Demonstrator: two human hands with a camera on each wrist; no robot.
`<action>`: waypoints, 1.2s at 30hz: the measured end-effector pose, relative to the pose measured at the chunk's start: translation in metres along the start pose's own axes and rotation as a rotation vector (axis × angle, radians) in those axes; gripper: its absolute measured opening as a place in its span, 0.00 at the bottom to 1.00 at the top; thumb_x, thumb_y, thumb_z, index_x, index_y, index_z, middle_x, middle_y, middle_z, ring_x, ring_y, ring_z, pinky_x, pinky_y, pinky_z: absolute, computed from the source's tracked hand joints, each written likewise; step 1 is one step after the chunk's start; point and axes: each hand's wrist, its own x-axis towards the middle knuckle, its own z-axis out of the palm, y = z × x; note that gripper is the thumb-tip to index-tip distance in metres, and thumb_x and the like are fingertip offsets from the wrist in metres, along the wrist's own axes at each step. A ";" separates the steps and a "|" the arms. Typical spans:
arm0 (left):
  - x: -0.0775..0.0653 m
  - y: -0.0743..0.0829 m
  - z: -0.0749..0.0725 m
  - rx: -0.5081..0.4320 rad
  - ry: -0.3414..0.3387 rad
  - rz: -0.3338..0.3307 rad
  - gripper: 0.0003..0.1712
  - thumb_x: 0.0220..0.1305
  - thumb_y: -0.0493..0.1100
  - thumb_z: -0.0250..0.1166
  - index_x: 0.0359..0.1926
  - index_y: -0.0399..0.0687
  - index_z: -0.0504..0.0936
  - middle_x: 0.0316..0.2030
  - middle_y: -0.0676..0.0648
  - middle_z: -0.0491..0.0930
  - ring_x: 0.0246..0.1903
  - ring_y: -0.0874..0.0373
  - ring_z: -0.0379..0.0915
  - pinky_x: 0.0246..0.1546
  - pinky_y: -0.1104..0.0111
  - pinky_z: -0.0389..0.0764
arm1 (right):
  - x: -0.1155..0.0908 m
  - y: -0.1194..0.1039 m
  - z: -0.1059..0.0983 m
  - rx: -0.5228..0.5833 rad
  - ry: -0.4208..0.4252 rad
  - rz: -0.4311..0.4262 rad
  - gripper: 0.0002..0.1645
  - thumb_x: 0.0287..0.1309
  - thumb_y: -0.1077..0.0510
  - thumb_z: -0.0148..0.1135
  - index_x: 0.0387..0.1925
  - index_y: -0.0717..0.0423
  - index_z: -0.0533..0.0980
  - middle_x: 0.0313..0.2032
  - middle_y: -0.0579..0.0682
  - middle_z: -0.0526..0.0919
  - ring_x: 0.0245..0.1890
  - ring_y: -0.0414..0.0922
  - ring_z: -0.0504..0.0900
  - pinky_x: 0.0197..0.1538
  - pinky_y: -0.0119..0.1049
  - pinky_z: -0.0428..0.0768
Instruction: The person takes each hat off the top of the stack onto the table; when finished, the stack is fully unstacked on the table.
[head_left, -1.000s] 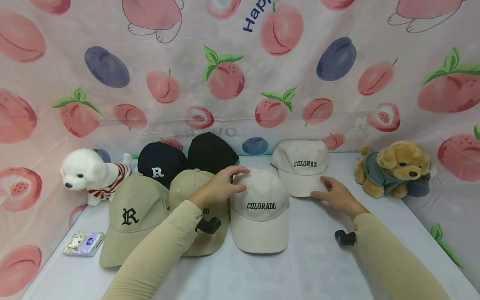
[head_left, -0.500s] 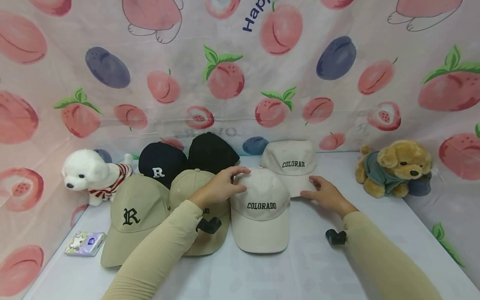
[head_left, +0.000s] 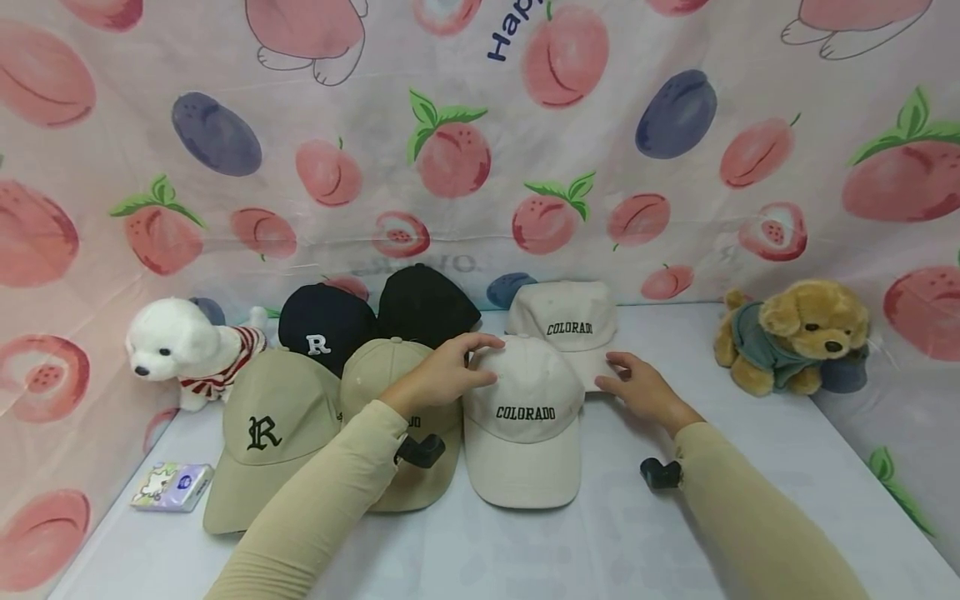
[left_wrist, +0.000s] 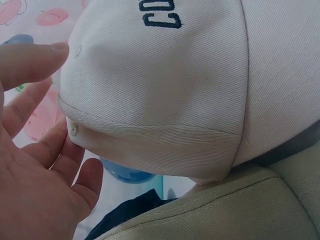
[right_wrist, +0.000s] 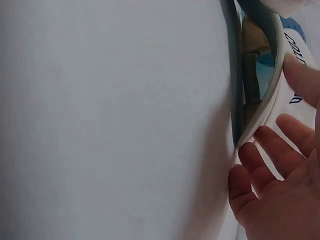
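Front and centre sits a white cap lettered COLORADO. My left hand holds its crown at the upper left; the left wrist view has the thumb at the crown's front and some fingertips tucked behind it. Just behind and to the right is a second white cap with the same lettering. My right hand holds that cap's brim at its right corner. Seen from the right wrist, thumb and fingertips meet the brim edge, and the cap's inside shows beneath it. The front cap hides part of the rear brim.
Left of the white caps are a khaki cap with an R, another beige cap, a navy cap and a black cap. A white plush dog, a tissue pack and a brown plush dog flank them.
My right hand and the rear white cap have shifted left together, bringing that cap further behind the front one. The left hand and the front cap stay in place.
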 end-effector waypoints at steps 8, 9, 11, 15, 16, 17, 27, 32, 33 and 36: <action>0.000 0.001 0.001 -0.005 0.001 0.009 0.25 0.65 0.36 0.68 0.63 0.45 0.77 0.65 0.44 0.71 0.67 0.48 0.62 0.65 0.51 0.66 | 0.005 -0.002 0.003 0.027 0.003 0.021 0.46 0.68 0.46 0.61 0.75 0.66 0.54 0.71 0.72 0.57 0.71 0.66 0.57 0.69 0.60 0.57; 0.000 0.001 0.001 -0.009 0.000 0.011 0.25 0.65 0.36 0.68 0.63 0.44 0.77 0.65 0.44 0.71 0.67 0.48 0.62 0.65 0.51 0.66 | 0.005 -0.002 0.003 0.032 0.002 0.028 0.47 0.68 0.46 0.62 0.75 0.66 0.53 0.71 0.73 0.57 0.70 0.66 0.57 0.69 0.60 0.58; 0.000 0.002 0.001 -0.013 0.001 0.011 0.25 0.65 0.36 0.68 0.63 0.44 0.77 0.64 0.44 0.71 0.67 0.48 0.62 0.65 0.51 0.65 | 0.006 -0.004 0.004 0.042 -0.005 0.042 0.48 0.68 0.46 0.62 0.75 0.67 0.52 0.71 0.72 0.57 0.70 0.66 0.57 0.69 0.60 0.58; -0.001 0.002 0.002 -0.017 0.007 0.014 0.25 0.65 0.35 0.68 0.63 0.43 0.77 0.64 0.43 0.71 0.67 0.48 0.62 0.65 0.49 0.65 | 0.008 -0.005 0.005 0.064 -0.020 0.064 0.48 0.68 0.46 0.61 0.75 0.66 0.51 0.72 0.68 0.57 0.71 0.64 0.57 0.70 0.58 0.58; -0.001 0.002 0.002 -0.016 0.008 0.016 0.25 0.65 0.35 0.68 0.63 0.43 0.77 0.64 0.43 0.72 0.67 0.48 0.62 0.65 0.49 0.65 | 0.008 -0.005 0.005 0.065 -0.023 0.062 0.48 0.69 0.46 0.61 0.75 0.66 0.51 0.72 0.68 0.57 0.71 0.64 0.57 0.70 0.58 0.58; -0.001 0.002 0.002 -0.013 0.008 0.019 0.25 0.65 0.35 0.68 0.63 0.43 0.77 0.64 0.43 0.72 0.67 0.48 0.62 0.65 0.49 0.65 | 0.008 -0.005 0.005 0.063 -0.025 0.059 0.47 0.69 0.46 0.60 0.76 0.66 0.51 0.72 0.68 0.57 0.71 0.64 0.57 0.70 0.58 0.58; -0.002 0.003 0.002 0.006 0.012 0.023 0.25 0.65 0.36 0.67 0.63 0.44 0.77 0.64 0.44 0.72 0.65 0.49 0.64 0.63 0.53 0.68 | 0.012 -0.006 0.006 0.048 -0.026 0.046 0.43 0.73 0.43 0.52 0.75 0.66 0.52 0.72 0.67 0.59 0.71 0.64 0.57 0.70 0.59 0.58; -0.002 0.004 0.002 0.005 0.014 0.018 0.25 0.65 0.36 0.68 0.63 0.44 0.77 0.64 0.44 0.71 0.66 0.48 0.63 0.63 0.52 0.68 | 0.016 -0.006 0.007 0.036 -0.027 0.030 0.41 0.74 0.44 0.50 0.74 0.67 0.53 0.71 0.67 0.60 0.70 0.64 0.59 0.70 0.59 0.58; -0.002 0.004 0.002 0.003 0.014 0.016 0.25 0.65 0.36 0.68 0.63 0.44 0.77 0.64 0.43 0.71 0.66 0.48 0.63 0.64 0.52 0.68 | 0.017 -0.005 0.008 0.033 -0.027 0.026 0.41 0.75 0.44 0.49 0.74 0.67 0.53 0.71 0.67 0.60 0.70 0.64 0.59 0.70 0.59 0.58; -0.002 0.004 0.002 0.001 0.016 0.009 0.25 0.64 0.35 0.68 0.63 0.44 0.77 0.65 0.44 0.71 0.67 0.49 0.63 0.64 0.51 0.67 | 0.019 -0.005 0.009 0.032 -0.027 0.023 0.39 0.75 0.45 0.47 0.74 0.67 0.54 0.71 0.67 0.61 0.71 0.64 0.59 0.70 0.58 0.57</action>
